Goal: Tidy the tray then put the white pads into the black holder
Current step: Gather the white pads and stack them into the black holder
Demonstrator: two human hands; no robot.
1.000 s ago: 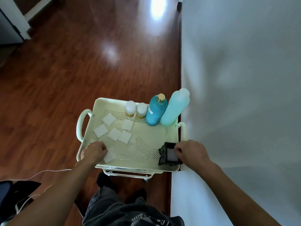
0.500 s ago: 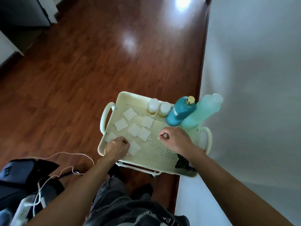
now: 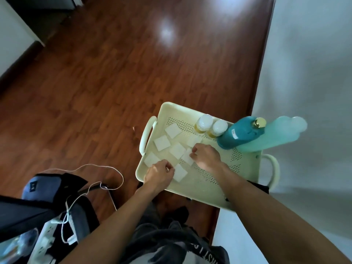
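Note:
A cream perforated tray point(image 3: 205, 185) with side handles holds several square white pads point(image 3: 162, 142) across its left half. My left hand point(image 3: 159, 173) rests as a closed fist at the near-left corner, its knuckles touching a pad point(image 3: 180, 172). My right hand point(image 3: 205, 156) is over the tray's middle, with thumb and forefinger pinched on the edge of a pad point(image 3: 187, 159). My right forearm hides most of the black holder point(image 3: 262, 186); only a dark sliver shows at the tray's near-right edge.
Two small white-capped bottles point(image 3: 204, 122), a teal bottle with a gold cap point(image 3: 242, 134) and a pale green bottle point(image 3: 274, 135) stand along the tray's far right. A white wall point(image 3: 304, 73) is close on the right. A dark bag point(image 3: 43, 187), a power strip point(image 3: 43, 237) and a white cable point(image 3: 99, 166) lie on the wooden floor at left.
My right hand left the black holder at the tray's near-right corner and moved left to the pads in the middle. My left hand stayed at the near-left corner. The camera view swung left.

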